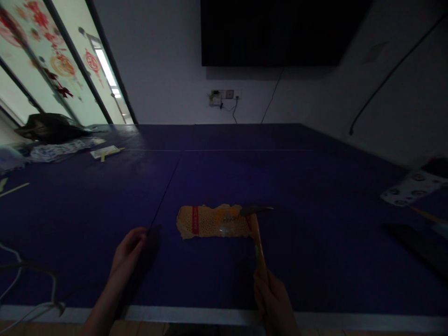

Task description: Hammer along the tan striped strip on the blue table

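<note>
Here we are, my right hand (275,298) has its fingers wrapped round the handle of a hammer (259,240), its head at the cardboard strip's (210,221) 3 o'clock end; contact, I can't tell. Looks like a positioning step. The strip lies flat on the surface (217,275). Left hand (128,254) at 8 o'clock, fingers curled by a dark line (164,193); grasping it? Can't tell. Any next move calls for a steady handle.

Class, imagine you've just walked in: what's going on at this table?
A person's right hand grips a hammer by its handle, the dark head at the right end of a ragged cardboard piece lying on the purple table. The left hand is apart from the cardboard, fingers curled; whether it holds anything is unclear.
</note>
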Action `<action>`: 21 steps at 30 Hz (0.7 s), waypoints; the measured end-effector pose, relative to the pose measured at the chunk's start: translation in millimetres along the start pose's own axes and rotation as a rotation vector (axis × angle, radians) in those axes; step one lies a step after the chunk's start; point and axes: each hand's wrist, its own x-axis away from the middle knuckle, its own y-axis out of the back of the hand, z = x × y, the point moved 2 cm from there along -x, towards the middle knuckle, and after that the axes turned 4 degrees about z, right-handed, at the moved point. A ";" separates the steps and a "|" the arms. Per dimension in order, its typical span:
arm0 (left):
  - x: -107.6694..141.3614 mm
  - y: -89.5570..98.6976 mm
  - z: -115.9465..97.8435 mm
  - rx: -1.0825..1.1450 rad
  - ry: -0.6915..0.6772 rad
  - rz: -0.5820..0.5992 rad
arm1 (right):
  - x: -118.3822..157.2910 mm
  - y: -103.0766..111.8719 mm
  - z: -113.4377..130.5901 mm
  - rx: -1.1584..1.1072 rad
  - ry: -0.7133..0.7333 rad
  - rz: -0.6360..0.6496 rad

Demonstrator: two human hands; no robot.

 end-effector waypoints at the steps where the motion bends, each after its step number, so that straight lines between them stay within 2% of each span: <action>1: 4.7 -6.1 -3.0 0.099 0.015 0.043 | 0.4 -0.3 0.2 -0.001 -0.001 -0.007; 4: 19.3 -29.1 -11.4 0.353 0.088 0.205 | 0.0 0.3 -0.8 0.007 -0.004 -0.002; 6: 27.0 -44.4 -15.0 0.441 0.118 0.283 | -1.3 1.4 -2.0 0.026 -0.016 0.014; 13: 32.0 -84.0 -25.8 0.377 0.100 0.502 | -4.7 2.3 -2.1 0.000 -0.055 0.042; 15: 27.0 -91.2 -34.0 0.259 0.015 0.526 | -4.4 2.3 -1.4 0.017 -0.055 0.022; 19: 12.8 -105.2 -58.3 0.015 -0.385 0.409 | -2.1 1.3 1.2 0.065 -0.009 0.035; 21: 6.7 -116.9 -67.7 -0.044 -0.535 0.391 | -0.5 0.8 2.8 0.091 0.009 0.042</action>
